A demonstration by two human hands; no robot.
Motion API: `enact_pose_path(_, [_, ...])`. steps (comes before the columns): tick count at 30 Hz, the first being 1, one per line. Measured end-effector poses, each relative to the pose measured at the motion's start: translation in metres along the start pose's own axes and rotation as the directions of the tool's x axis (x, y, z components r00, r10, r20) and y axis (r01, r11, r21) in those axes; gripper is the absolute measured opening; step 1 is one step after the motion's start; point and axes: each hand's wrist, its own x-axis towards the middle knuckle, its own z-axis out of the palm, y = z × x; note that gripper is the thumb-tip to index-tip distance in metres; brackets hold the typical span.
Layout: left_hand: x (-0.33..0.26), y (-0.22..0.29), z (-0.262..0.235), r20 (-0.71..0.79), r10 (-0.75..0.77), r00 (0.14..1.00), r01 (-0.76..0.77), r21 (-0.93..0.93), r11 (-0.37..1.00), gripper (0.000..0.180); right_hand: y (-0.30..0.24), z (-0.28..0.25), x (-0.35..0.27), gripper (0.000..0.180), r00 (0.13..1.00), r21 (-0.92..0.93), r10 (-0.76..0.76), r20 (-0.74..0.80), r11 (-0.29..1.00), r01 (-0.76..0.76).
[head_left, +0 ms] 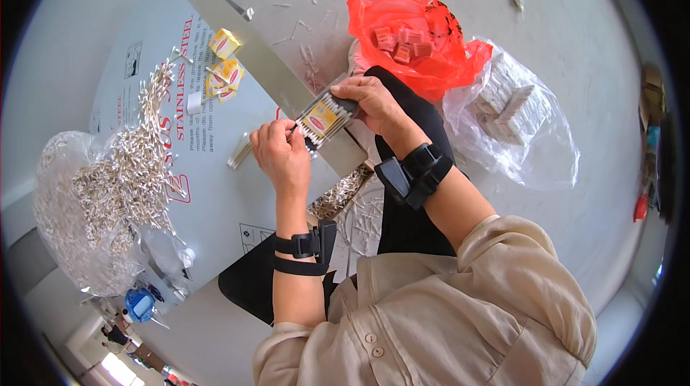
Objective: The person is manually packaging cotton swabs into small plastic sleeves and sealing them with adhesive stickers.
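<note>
Far left: clear bag of loose swabs (79,192), spilling across the sheet. Centre: my left hand (282,154) pinches the near end of a small clear swab packet (322,121); my right hand (371,102) grips its far end. Right: red bag (410,41), clear bag of boxes (514,120).

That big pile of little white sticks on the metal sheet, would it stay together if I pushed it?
Probably not. The pile of white sticks lies loose, with strays already spread about it, so a push would likely scatter them. Each stick looks thin and light, so they would slide easily on the smooth metal sheet. Being round, some may roll. The small pack held by both hands keeps its sticks together.
</note>
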Motion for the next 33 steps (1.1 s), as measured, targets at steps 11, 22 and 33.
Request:
enact_pose_path(11, [-0.001, 0.001, 0.001, 0.071, 0.018, 0.997, -0.021, 0.047, 0.999, 0.008, -0.005, 0.008, -0.007, 0.010, 0.998, 0.102, 0.009, 0.060, 0.995, -0.015])
enact_pose_path(22, [-0.031, 0.022, -0.002, 0.253, -0.008, 0.967, -0.115, 0.469, 0.876, 0.080, 0.007, 0.001, -0.011, 0.015, 0.986, 0.206, 0.164, 0.005, 0.965, -0.162])
enact_pose_path(33, [-0.042, 0.030, 0.003, 0.333, -0.038, 0.942, -0.144, 0.505, 0.851, 0.091, 0.012, 0.001, -0.022, 0.014, 0.994, 0.204, 0.106, 0.024, 0.973, -0.109])
